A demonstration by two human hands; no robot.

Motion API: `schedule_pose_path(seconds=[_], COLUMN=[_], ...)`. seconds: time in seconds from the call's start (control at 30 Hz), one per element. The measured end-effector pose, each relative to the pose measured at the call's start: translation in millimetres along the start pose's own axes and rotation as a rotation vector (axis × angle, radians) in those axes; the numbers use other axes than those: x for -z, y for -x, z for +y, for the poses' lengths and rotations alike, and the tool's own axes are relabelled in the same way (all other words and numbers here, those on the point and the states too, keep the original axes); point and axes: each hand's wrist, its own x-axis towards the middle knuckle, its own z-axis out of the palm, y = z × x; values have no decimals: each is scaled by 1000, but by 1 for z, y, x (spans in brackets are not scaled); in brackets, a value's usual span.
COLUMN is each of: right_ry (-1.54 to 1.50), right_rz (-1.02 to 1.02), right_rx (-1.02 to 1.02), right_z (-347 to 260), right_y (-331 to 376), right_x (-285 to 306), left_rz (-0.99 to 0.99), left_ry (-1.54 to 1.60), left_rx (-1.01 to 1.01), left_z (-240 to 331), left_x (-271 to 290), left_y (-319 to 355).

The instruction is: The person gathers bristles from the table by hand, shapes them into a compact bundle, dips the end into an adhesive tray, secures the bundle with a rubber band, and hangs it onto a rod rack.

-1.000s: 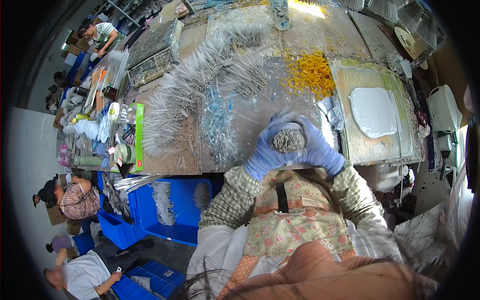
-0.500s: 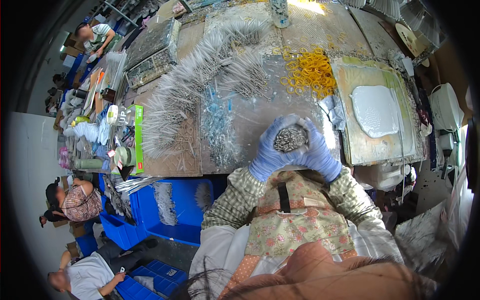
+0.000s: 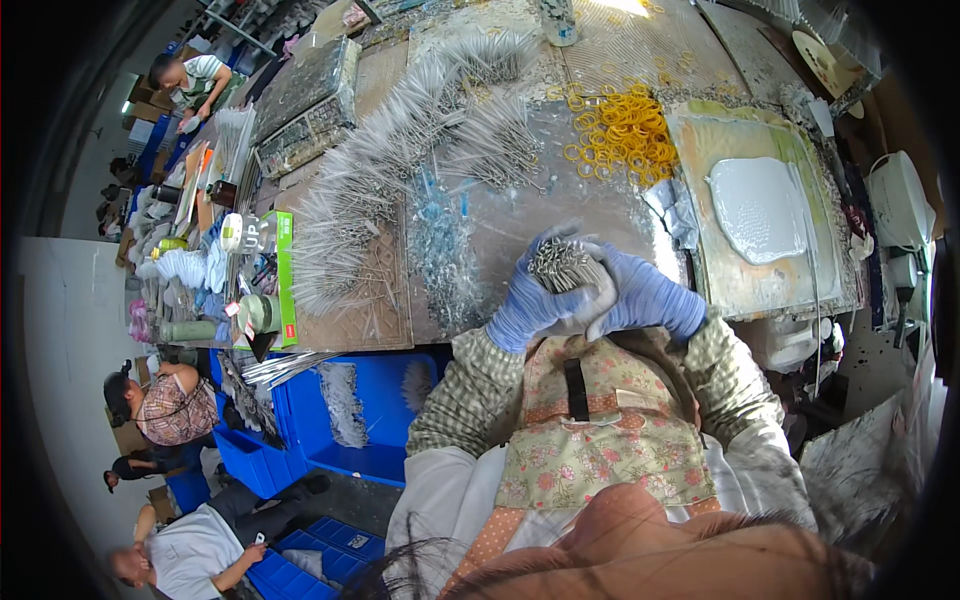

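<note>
Above the near edge of the workbench, my left hand (image 3: 537, 298) and my right hand (image 3: 652, 296), both in blue gloves, are wrapped round a bundle of thin silvery sticks (image 3: 562, 266). The packed metallic ends face up and are tilted to the left. My left fingers curl round the left and front of the bundle, while my right palm and fingers press along its right side. The lower part is hidden inside my hands. Across the bench beyond lie fanned piles of similar thin sticks (image 3: 490, 140) with pale, translucent, pointed ends.
Yellow rubber bands (image 3: 630, 130) are heaped beyond my hands. To the right, a board (image 3: 835, 265) carries a puddle of white paste (image 3: 760, 210); a crumpled cloth (image 3: 677, 214) lies beside it. Blue bins (image 3: 375, 462) stand below the bench at left. Other people are farther left.
The bundle has tilted and shifted slightly up and left. My right hand has turned to lie along its side, and my left hand has slid lower round it.
</note>
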Motion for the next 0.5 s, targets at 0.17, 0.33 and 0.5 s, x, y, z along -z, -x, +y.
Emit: schedule_pose_path(seconds=[0.17, 0.33, 0.5], right_ry=[425, 443, -142], right_rz=[419, 334, 37], right_rx=[111, 24, 2], right_z=[45, 52, 23], right_y=[-5, -5, -12], right_x=[-36, -43, -7], left_rz=[196, 101, -44], left_ry=[-177, -230, -111], left_rx=[-260, -161, -118], left_z=[-36, -68, -35], left_x=[-14, -6, 14], left_y=[-4, 3, -5])
